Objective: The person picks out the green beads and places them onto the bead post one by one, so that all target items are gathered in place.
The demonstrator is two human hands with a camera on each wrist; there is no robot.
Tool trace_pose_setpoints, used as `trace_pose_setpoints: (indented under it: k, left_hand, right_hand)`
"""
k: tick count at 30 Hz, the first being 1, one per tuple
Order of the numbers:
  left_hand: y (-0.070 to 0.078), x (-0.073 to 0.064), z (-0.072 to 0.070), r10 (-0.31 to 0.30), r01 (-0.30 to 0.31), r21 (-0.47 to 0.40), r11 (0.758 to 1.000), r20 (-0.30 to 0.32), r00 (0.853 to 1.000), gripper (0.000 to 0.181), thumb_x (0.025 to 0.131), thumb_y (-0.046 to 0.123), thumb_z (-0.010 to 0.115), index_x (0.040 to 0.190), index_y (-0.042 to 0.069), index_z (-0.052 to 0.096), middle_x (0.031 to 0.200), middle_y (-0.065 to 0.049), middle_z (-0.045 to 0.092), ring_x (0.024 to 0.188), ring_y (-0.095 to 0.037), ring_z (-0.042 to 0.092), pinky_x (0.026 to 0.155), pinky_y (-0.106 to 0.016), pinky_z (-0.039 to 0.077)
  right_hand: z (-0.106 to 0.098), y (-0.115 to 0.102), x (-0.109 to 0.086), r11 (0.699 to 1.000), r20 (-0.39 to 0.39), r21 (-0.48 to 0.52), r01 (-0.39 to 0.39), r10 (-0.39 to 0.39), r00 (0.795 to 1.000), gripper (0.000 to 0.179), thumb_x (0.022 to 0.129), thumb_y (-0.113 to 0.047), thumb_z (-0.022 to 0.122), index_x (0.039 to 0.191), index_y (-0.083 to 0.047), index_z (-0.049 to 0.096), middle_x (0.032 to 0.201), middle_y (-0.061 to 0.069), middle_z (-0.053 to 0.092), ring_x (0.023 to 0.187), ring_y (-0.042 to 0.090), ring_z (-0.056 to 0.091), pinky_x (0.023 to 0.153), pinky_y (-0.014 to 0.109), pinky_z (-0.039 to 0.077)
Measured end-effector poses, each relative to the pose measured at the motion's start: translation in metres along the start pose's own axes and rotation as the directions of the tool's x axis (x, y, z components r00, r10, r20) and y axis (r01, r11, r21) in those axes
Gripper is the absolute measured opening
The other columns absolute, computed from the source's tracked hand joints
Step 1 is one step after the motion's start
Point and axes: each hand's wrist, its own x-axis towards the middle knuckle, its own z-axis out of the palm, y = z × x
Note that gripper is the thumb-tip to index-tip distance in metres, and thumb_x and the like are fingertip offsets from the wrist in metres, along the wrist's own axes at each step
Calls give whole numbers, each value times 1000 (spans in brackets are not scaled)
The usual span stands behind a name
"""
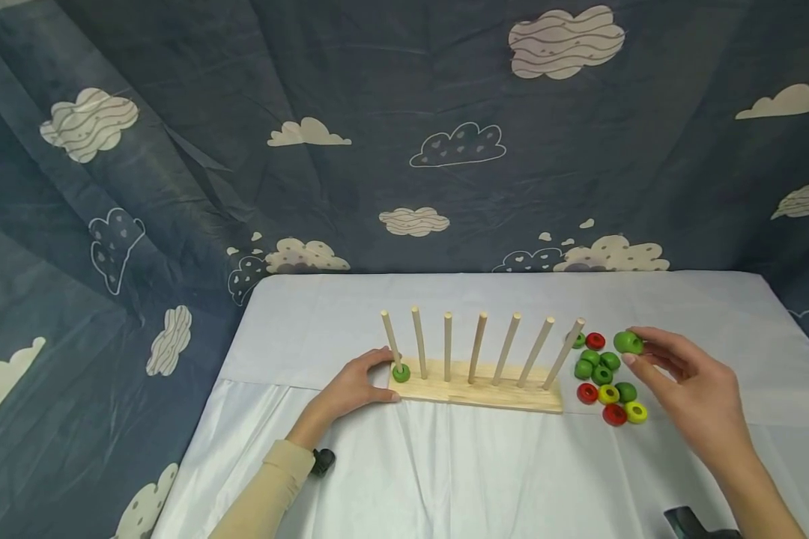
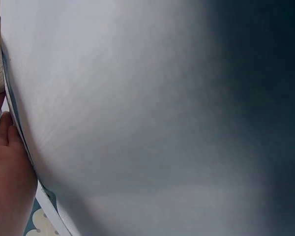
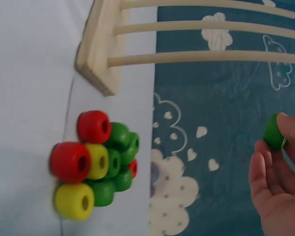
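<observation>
A wooden peg board [image 1: 485, 394] with a row of several upright pegs lies on the white cloth. At its left end my left hand [image 1: 353, 389] grips the base, thumb at the front edge and fingers toward the back. One green bead [image 1: 401, 373] sits at the bottom of the leftmost peg. Between thumb and fingertips my right hand [image 1: 688, 382] pinches another green bead [image 3: 274, 132], raised above the loose beads right of the board. That pile holds red beads [image 3: 70, 162], yellow beads [image 3: 74, 201] and green beads [image 3: 103, 192]. In the left wrist view only part of the left hand [image 2: 10, 182] shows.
White cloth [image 1: 499, 471] covers the table. Behind it hangs a dark blue curtain [image 1: 377, 90] with cloud prints. A black object [image 1: 697, 524] lies at the lower right edge of the head view, near the right forearm.
</observation>
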Motion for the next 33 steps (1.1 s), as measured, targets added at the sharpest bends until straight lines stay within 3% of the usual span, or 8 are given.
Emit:
trace_pose_setpoints:
  k: [19,25,33]
  left_hand:
    - [-6,2,2,11,-11,14,1000,3,1000,73,71,37,86,136,23,54,151,2,38,142,-18,29,117,-43,22]
    - [-6,2,2,11,-11,13,1000,0,1000,73,71,37,86,135,22,55,151,1,39,142,-19,30,117,-43,23]
    - [-5,3,1,23,-23,22,999,-5,1000,74,70,40,86,135,23,55,151,2,39,141,-19,30,116,-43,23]
  right_hand:
    - [0,-46,11,979,-164,170,116,-88,983,47,85,-4,73,129,-12,62,118,-6,62,99,1,58,90,5,42]
    - [-3,-61,17,966,-171,184,183,-152,974,46,84,-1,72,128,-13,62,119,0,63,100,2,58,90,7,43]
    - [-4,-81,24,926,-144,229,301,-274,951,54,80,9,72,129,-10,61,122,7,61,103,7,59,93,10,44]
